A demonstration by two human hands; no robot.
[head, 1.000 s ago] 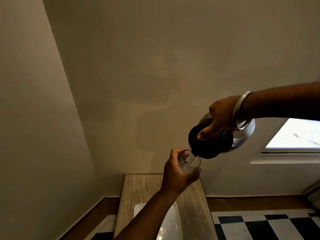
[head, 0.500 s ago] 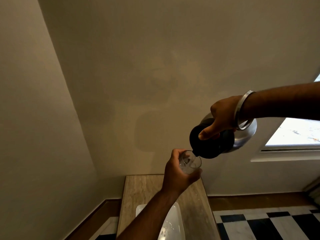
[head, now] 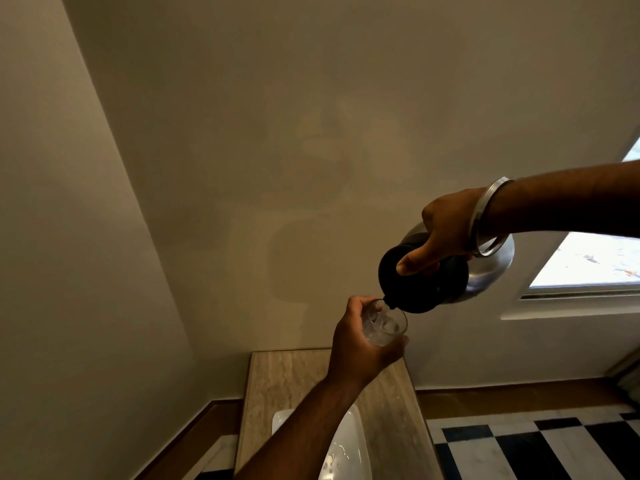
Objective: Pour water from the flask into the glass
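Note:
My right hand grips a steel flask with a black top, tipped down to the left. Its spout sits over the rim of a clear glass. My left hand is wrapped around that glass from below and from the left, holding it up in the air above the counter. Water shows inside the glass. A metal bangle circles my right wrist. The flask's handle side is hidden behind my right hand.
A beige stone counter lies below, with a white basin set in it. Plain walls meet in a corner at the left. A bright window is at the right, and black-and-white floor tiles at the lower right.
The flask stays tipped over the glass and both hands hold nearly still. More water shows in the glass than a second ago. The view has tilted slightly upward.

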